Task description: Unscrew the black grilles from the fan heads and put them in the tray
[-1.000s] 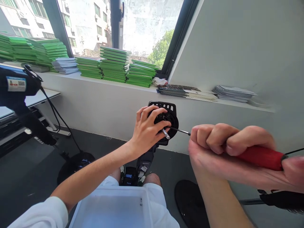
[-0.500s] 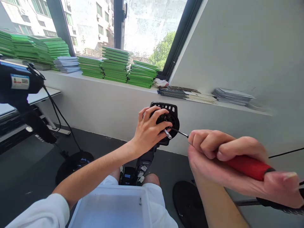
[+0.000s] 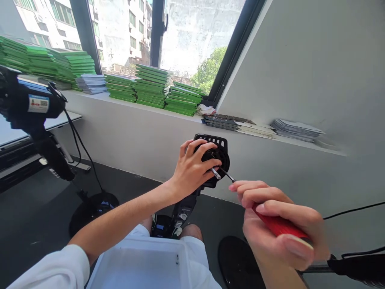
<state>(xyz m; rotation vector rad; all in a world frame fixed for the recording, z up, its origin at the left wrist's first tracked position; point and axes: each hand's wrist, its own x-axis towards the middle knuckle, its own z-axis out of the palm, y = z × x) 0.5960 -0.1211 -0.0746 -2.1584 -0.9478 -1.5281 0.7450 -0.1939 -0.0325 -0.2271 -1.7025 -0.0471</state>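
Note:
A black fan head (image 3: 223, 154) with a slotted upper edge stands on a pole in front of my knees. My left hand (image 3: 191, 172) grips its face, fingers curled over the middle. A shiny metal shaft (image 3: 215, 173) sticks out below the thumb. My right hand (image 3: 282, 212) is wrapped around the red handle of a screwdriver (image 3: 278, 225). Its thin blade runs up to the fan head beside my left thumb and forefinger; fingers hide where the tip meets the part.
A white tray (image 3: 185, 265) lies on my lap with small metal pieces (image 3: 177, 259) inside. Another black fan unit (image 3: 39, 108) stands left. Round black bases (image 3: 237, 261) are on the floor. Green stacks (image 3: 150, 90) line the windowsill, with grey sheets (image 3: 296, 129) farther right.
My right hand has rotated around the screwdriver handle and sits slightly lower and more to the left. The left hand keeps its grip on the fan head. The whole view has shifted slightly.

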